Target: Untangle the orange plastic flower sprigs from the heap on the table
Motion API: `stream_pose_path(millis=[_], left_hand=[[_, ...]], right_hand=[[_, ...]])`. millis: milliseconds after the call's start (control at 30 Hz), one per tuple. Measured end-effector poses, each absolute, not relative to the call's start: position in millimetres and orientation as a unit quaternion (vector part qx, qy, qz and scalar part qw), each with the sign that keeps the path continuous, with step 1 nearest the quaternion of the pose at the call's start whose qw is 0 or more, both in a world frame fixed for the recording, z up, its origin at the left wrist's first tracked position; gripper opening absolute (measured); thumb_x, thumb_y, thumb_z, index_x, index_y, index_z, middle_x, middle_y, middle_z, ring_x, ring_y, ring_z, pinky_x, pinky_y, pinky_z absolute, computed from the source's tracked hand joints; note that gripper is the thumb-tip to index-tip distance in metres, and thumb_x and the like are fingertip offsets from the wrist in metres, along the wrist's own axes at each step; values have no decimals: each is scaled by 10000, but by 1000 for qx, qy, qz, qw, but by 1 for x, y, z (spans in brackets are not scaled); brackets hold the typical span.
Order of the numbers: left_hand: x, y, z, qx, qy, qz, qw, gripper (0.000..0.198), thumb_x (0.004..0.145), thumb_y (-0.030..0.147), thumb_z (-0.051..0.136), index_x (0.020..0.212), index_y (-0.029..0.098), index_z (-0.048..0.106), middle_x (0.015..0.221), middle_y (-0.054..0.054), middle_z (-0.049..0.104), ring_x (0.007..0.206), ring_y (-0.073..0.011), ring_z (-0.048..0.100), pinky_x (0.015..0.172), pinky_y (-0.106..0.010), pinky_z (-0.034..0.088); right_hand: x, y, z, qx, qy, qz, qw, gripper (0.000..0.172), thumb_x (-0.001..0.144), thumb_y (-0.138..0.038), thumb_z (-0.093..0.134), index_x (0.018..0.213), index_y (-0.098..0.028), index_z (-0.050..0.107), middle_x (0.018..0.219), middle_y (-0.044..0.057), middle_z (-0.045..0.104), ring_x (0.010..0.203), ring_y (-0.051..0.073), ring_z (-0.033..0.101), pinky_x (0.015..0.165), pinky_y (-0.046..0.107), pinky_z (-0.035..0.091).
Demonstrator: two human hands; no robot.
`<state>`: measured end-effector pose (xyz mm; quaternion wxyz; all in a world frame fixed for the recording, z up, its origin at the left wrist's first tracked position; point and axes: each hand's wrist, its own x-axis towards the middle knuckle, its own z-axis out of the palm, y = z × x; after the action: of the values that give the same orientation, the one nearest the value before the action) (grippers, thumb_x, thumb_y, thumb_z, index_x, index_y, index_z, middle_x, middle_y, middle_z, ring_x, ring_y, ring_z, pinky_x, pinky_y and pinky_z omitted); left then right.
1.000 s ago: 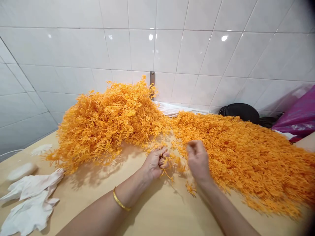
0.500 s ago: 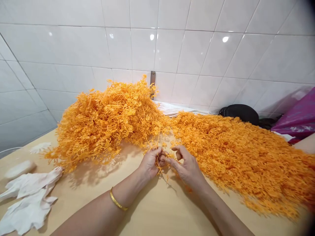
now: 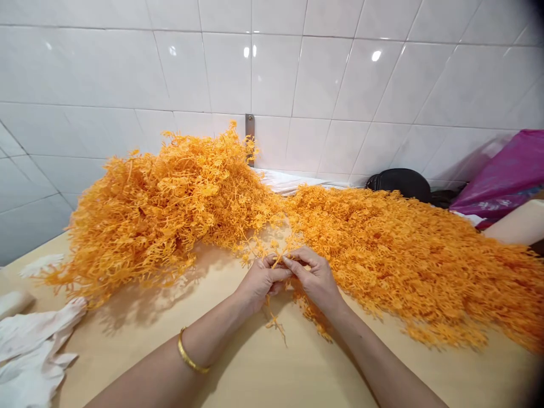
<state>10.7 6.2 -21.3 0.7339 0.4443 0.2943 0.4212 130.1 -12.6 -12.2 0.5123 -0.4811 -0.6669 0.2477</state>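
My left hand (image 3: 260, 281) and my right hand (image 3: 314, 277) meet at the middle of the table, their fingertips close together. Both pinch a thin orange branching sprig (image 3: 274, 322), which hangs below them. Just behind my fingers, a tall tangled heap of orange sprigs (image 3: 161, 209) rises to the left. A broader, flatter mass of the same sprigs (image 3: 403, 258) spreads to the right and reaches close to my right hand. A gold bangle (image 3: 191, 354) circles my left wrist.
The pale wooden table (image 3: 289, 368) runs up to a white tiled wall (image 3: 318, 73) with a metal bracket (image 3: 250, 136). Crumpled white gloves (image 3: 34, 345) lie at the left. A black bag (image 3: 399, 184) and a magenta plastic bag (image 3: 501, 175) sit at the back right.
My right hand has come from a raised, loose fist beside the left to pinch the sprig with it. The hands are now closer together, and the view has shifted slightly.
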Motion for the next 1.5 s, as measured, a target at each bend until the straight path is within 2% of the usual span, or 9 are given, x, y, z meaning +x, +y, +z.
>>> stream_pose_path(millis=[200,533,733,833,900,1100,1233,1367,1500], left_hand=[[8,9,-21,377,296,409,776,152,542,111,623,585,125,477,434,65,398,324,5,249,350,-156,120],[14,14,-13,360,264,385,808,128,609,137,623,650,102,507,530,35,461,342,28,178,334,-125,132],[-9,17,-8,318,243,390,829,109,638,139,595,668,99,498,543,47,410,334,30,180,305,-110,139],[-20,22,-6,274,230,435,826,102,704,183,531,674,93,494,544,47,382,328,21,207,293,-110,174],[-23,26,-6,266,223,445,825,125,729,198,507,658,99,481,545,49,376,319,20,203,288,-112,186],[-34,34,-3,306,146,444,829,189,732,218,511,586,118,442,515,65,332,309,13,160,293,-118,203],[-44,37,0,326,99,438,832,220,717,246,530,568,129,419,490,74,303,308,9,148,314,-123,228],[-45,40,-2,318,110,448,828,231,718,260,527,564,130,414,490,72,319,302,9,156,310,-126,216],[-41,44,-9,264,161,494,813,208,737,272,511,604,122,454,493,68,360,295,8,174,310,-133,213]], right_hand=[[130,-10,-15,-458,-667,256,529,172,770,-272,497,702,-196,636,690,7,513,693,130,496,655,254,385],[126,-10,-11,-544,-566,218,580,260,781,-322,455,562,-183,443,546,-41,394,527,94,361,512,233,297],[181,-5,4,-608,-326,217,691,222,793,-317,383,606,-201,411,479,-54,381,451,95,381,475,231,329],[198,-31,13,-619,-485,180,592,197,767,-334,454,631,-194,479,509,-35,429,444,95,372,448,230,308],[189,-59,15,-612,-605,151,487,146,781,-299,438,782,-195,541,556,-16,467,485,119,415,463,241,326],[132,-122,-15,-467,-857,38,216,159,773,-166,436,873,-195,556,883,80,531,803,185,465,697,317,380],[140,-88,-35,-427,-887,-116,134,241,733,-91,453,936,-176,552,1004,104,523,885,218,432,775,368,332],[162,-29,-25,-556,-786,-257,88,275,687,-11,432,883,-130,584,867,134,547,794,235,448,653,348,331],[158,-13,1,-615,-723,-251,190,273,728,-84,440,970,-129,556,912,138,543,834,254,458,660,353,334]])
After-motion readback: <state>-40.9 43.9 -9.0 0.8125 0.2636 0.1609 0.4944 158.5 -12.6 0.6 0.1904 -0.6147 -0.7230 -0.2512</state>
